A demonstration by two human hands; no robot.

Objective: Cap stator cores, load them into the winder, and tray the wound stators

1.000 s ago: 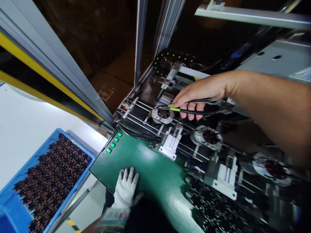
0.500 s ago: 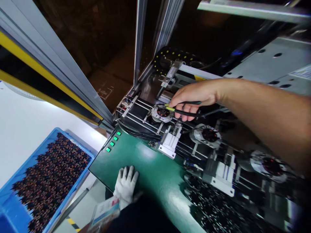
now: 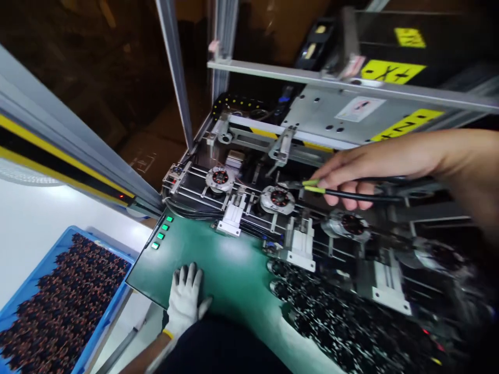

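My right hand (image 3: 346, 179), bare, is closed around pliers (image 3: 354, 195) with black and yellow-green handles. Their metal jaws point left, near a round silver fixture (image 3: 268, 208) that holds a dark part with orange marks, like a small motor stator (image 3: 279, 197). Whether the jaws touch it I cannot tell. On the left, a similar fixture (image 3: 213, 186) carries another such part (image 3: 220, 177). My left hand (image 3: 184, 298), in a white glove with grey fingertips, lies flat with fingers spread on the green work surface (image 3: 226, 267).
Blurred fixtures (image 3: 345, 228) continue along the rails to the right. Many black parts (image 3: 331, 311) lie piled on the green surface. A blue bin (image 3: 70, 231) full of dark and orange parts stands at left. Metal posts (image 3: 175, 78) and a crossbar (image 3: 296, 75) frame the machine.
My right hand with the pliers has moved from the leftmost fixture to beside the second one. The view has shifted right. My left hand stays flat on the green surface.
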